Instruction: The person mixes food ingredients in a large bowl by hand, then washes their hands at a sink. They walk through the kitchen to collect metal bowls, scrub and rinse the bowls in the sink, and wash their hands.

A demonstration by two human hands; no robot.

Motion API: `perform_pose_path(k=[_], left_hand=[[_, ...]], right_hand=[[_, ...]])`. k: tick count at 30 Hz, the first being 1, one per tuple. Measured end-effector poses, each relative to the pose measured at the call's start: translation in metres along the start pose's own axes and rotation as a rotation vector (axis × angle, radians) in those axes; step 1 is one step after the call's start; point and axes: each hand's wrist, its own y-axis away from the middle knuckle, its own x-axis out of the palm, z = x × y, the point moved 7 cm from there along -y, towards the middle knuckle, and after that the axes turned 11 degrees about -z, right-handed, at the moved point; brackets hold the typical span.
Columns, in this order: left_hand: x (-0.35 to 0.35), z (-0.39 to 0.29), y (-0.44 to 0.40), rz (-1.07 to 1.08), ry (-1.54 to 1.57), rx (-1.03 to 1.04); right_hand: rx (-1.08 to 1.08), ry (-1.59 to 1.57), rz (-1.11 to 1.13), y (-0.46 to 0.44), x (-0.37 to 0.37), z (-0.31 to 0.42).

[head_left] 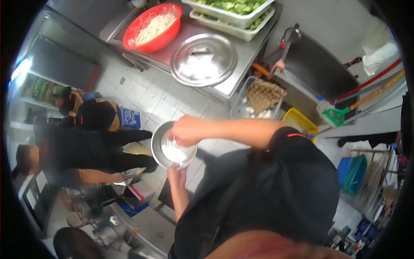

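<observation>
One bowl sits beside our left hand, gripped likely for steadiness; our right hand curls over it, grasp unclear.

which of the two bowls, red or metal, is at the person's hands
The metal bowl, with the left hand at its rim and the right hand over it; the red bowl stands apart on the counter.

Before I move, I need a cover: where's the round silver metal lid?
In the head view, the lid lies upper centre on the metal table, right of the red plastic bowl.
</observation>
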Motion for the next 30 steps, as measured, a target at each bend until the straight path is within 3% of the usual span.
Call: perform_pose_path(k=[3,5,7,8,10,13,14,17,21,24,28,30], left_hand=[[-0.011,-0.077,-0.072,0.036,-0.105,0.103],[-0.002,-0.133,-0.111,0.072,-0.094,0.107],[0.018,-0.192,-0.15,0.136,-0.032,0.145],[0.009,-0.211,-0.181,0.072,-0.125,0.071],[0.043,-0.272,-0.211,0.219,-0.114,0.155],[0.081,-0.34,-0.259,0.092,-0.106,0.169],[0.086,-0.353,-0.293,0.16,-0.142,0.148],[0.124,-0.374,-0.344,0.28,-0.076,0.112],[0.159,-0.403,-0.398,0.261,-0.082,0.051],[0.141,-0.436,-0.449,0.203,-0.037,0.046],[0.182,-0.507,-0.508,0.239,0.033,0.054],[0.203,-0.55,-0.564,0.29,0.052,0.078]], right_hand=[[0.186,-0.145,-0.219,-0.047,0.014,-0.032],[0.324,-0.088,-0.255,-0.079,0.008,-0.043],[0.322,0.021,-0.38,-0.107,-0.003,-0.06],[0.386,0.017,-0.444,-0.12,-0.014,-0.063],[0.552,-0.052,-0.607,-0.136,-0.026,-0.06],[0.649,-0.053,-0.797,-0.157,-0.038,-0.082],[0.679,-0.015,-0.852,-0.16,-0.041,-0.088],[0.79,0.008,-0.848,-0.174,-0.031,-0.123],[0.838,0.058,-0.803,-0.223,-0.009,-0.206],[0.651,0.065,-0.778,-0.328,-0.012,-0.23],[0.313,0.176,-0.734,-0.466,-0.057,-0.238],[0.498,0.415,-0.697,-0.497,-0.09,-0.275]])
